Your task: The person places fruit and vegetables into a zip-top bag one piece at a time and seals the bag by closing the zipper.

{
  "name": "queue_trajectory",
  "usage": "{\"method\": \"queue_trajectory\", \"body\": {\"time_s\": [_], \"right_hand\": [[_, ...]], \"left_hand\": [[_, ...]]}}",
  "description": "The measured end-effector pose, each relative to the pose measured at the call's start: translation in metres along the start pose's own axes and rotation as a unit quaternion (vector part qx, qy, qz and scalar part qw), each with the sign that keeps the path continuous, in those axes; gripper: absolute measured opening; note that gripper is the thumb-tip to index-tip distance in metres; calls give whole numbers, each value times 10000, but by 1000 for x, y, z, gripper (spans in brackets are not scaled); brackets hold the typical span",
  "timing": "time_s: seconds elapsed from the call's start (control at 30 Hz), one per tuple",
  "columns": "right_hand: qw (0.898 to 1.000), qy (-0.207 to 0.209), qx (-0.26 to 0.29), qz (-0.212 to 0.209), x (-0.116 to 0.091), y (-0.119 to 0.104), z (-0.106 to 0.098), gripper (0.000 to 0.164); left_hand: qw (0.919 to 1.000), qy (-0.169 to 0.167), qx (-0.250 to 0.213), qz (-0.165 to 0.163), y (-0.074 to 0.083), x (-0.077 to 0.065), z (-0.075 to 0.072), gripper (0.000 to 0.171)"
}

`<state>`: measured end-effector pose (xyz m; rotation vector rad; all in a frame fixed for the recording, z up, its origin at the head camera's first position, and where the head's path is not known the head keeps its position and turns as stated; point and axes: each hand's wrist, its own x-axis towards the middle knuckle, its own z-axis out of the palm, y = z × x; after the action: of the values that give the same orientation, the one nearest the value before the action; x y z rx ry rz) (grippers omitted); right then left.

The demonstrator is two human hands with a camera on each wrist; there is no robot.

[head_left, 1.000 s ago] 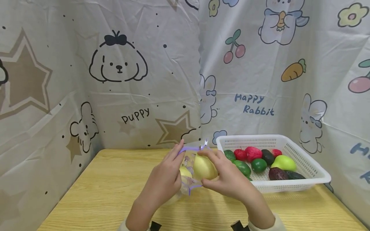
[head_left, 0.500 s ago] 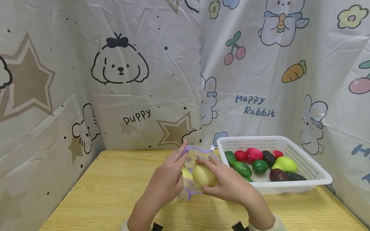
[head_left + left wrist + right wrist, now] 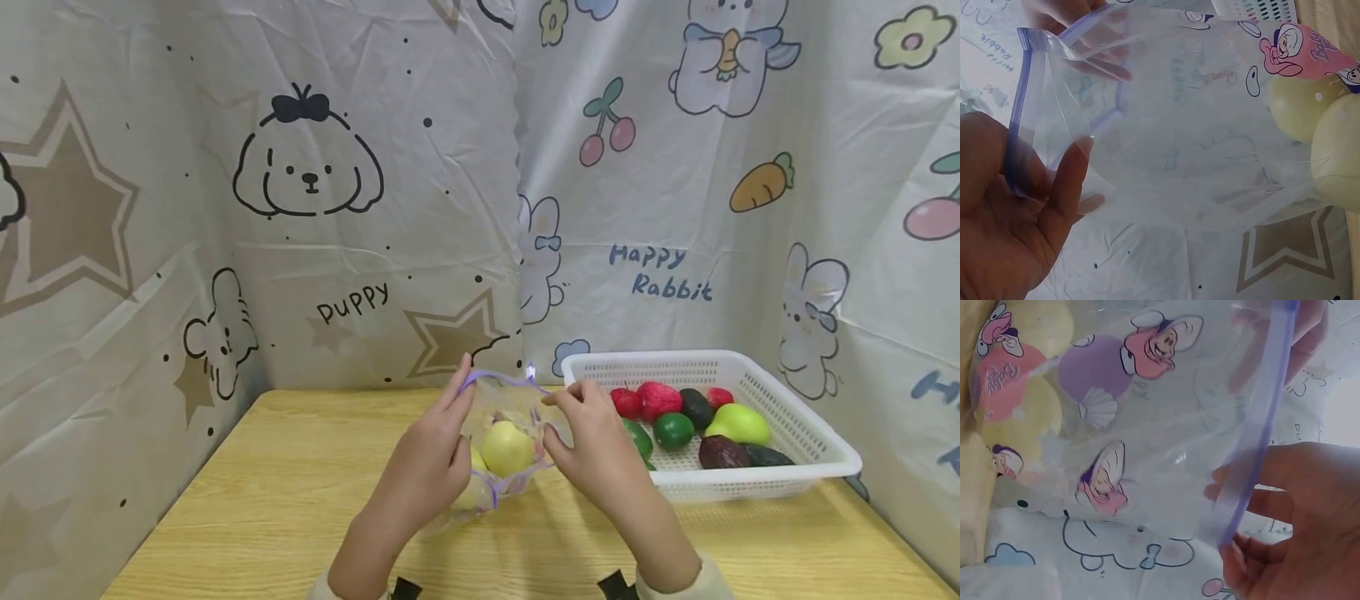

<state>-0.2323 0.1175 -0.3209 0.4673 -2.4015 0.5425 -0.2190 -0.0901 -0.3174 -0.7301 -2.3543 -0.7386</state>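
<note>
A clear zip bag (image 3: 498, 404) with a purple zip edge and cartoon prints is held with its mouth spread. My left hand (image 3: 427, 454) grips its left edge; in the left wrist view, that hand (image 3: 1016, 231) has the zip strip between thumb and fingers. My right hand (image 3: 600, 442) pinches the opposite edge, its fingertips showing through the plastic strip (image 3: 1257, 425) in the right wrist view. Inside the bag lies a round pale yellow fruit (image 3: 508, 448), with another yellow fruit (image 3: 467, 492) beside it, partly covered by my left hand.
To the right, a white plastic basket (image 3: 813, 471) holds red, green and dark fruits and vegetables, including a light green pear (image 3: 738, 425). The wooden table (image 3: 300, 467) meets a printed cloth backdrop (image 3: 450, 208) at its back and sides.
My right hand has let go of the yellow fruit, which now lies in the bag, and has moved slightly right to the bag's edge. My left hand keeps its hold.
</note>
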Motion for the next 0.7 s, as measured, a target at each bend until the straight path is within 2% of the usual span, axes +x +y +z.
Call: {"method": "queue_trajectory", "body": {"time_s": [0.07,0.17,0.23,0.3,0.37,0.4,0.5,0.6,0.7], "right_hand": [[9997,-98,-197,124,-1,-1,-4,12],[9958,-789,-50,471,-3,-5,-10,16],[9888,-1259,484,636,-4,-7,-11,32],[9762,-1556,1335,707,-4,-10,-10,57],[9635,-1586,2048,677,-5,-13,-8,76],[9569,-1558,2354,686,-5,-15,-7,79],[9395,-1189,3136,700,-3,-18,-5,71],[9282,-281,3653,648,1,-19,-5,54],[9150,732,3926,569,5,-18,-5,45]], "left_hand": [[9997,76,-198,-156,-1,1,0,65],[9973,229,-610,-342,-2,2,1,65],[9945,211,-944,-393,-1,1,2,65],[9926,65,-1158,-348,1,0,3,66],[9913,-172,-1266,-302,4,-1,3,66],[9912,-292,-1251,-331,6,-2,3,66],[9921,-582,-968,-553,11,-4,0,64],[9899,-804,-619,-991,12,-5,-6,58],[9833,-802,-705,-1473,11,-5,-14,54]]}}
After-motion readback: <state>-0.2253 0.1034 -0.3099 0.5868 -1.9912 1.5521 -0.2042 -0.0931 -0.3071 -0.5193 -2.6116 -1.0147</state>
